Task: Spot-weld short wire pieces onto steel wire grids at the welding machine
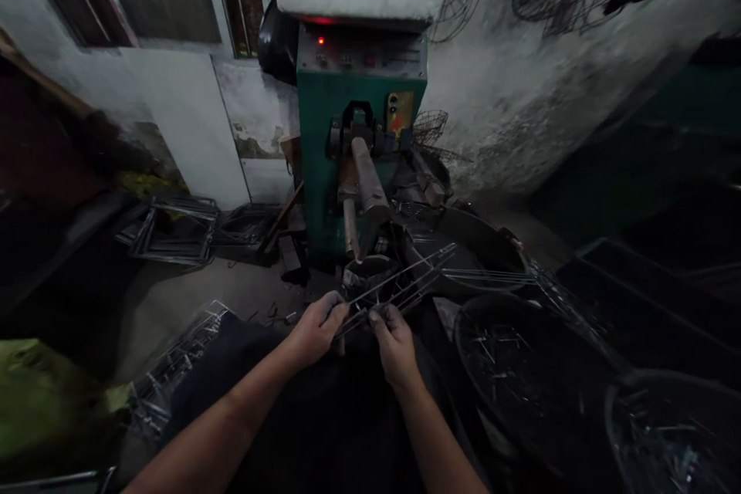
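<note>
Both hands are in front of a green spot welding machine (318,193), below its two protruding arms (369,177). Between the hands is a thin metal wire frame (405,272), its long parallel rods slanting up to the right. My left hand (320,326) pinches the near left end of the frame. Fingers and thumb of my right hand (395,336) are closed on its near right side, close to a short cross wire. The lower tip of the machine's arm sits just above the wires. Dim light hides the exact contact at the fingertips.
Right of me stand a dark round basin (521,355) and another tub (677,432) with short metal pieces. More long rods (489,275) lie across a pan behind. At left are square wire frames (174,231), stacked wire pieces (174,370) and a yellow-green sack (46,409).
</note>
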Demonstrator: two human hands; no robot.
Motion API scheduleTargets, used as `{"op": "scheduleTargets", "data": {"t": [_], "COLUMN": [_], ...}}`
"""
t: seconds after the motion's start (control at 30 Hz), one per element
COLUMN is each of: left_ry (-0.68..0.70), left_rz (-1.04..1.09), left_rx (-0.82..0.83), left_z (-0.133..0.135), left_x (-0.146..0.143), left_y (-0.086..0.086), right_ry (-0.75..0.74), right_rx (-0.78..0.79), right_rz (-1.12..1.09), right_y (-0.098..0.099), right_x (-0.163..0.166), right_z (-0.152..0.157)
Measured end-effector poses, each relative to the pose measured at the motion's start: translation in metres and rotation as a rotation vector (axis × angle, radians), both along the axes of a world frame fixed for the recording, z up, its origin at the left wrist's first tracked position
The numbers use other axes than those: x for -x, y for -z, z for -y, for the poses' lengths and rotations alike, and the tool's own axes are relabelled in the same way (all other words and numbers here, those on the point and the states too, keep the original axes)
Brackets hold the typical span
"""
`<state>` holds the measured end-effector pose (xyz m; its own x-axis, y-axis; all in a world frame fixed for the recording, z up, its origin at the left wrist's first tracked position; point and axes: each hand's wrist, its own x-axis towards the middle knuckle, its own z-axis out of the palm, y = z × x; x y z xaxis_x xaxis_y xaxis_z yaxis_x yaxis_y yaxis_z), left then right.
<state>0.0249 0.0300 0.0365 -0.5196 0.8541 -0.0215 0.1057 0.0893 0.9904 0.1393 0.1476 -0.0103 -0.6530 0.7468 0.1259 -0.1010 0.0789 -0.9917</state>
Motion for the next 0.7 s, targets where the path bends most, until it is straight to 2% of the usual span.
{"op": "scheduleTargets", "data": {"t": [0.3,0.4,0.47,0.5,0.57,0.6,0.67,0.7], "left_ry": [-0.041,-0.071,-0.098,-0.102,-0.121,-0.129,-0.142,-0.15], "left_rz": [-0.149,-0.221,-0.309,-0.352,-0.424,-0.446,-0.48,-0.499], "left_rx": [0.019,0.053,0.08,0.087,0.108,0.125,0.162,0.173], "left_z": [0.008,0.014,0.017,0.018,0.018,0.018,0.016,0.014], "left_x": [-0.014,-0.018,-0.016,-0.015,-0.01,-0.009,-0.008,-0.008], "left_y": [0.004,0.007,0.008,0.008,0.009,0.008,0.008,0.008], "right_ry": [0.04,-0.012,0.021,0.092,0.329,0.474,0.725,0.767], "right_rx": [-0.045,-0.098,-0.183,-0.227,-0.25,-0.208,-0.005,0.046], "right_rz": [0.059,0.137,0.228,0.301,0.512,0.646,0.876,0.91], "right_y": [-0.013,-0.023,-0.023,-0.018,-0.001,0.011,0.04,0.055], "right_x": [-0.012,-0.034,-0.069,-0.095,-0.158,-0.192,-0.253,-0.276], "right_z": [0.017,0.013,-0.006,-0.019,-0.045,-0.055,-0.067,-0.069]}}
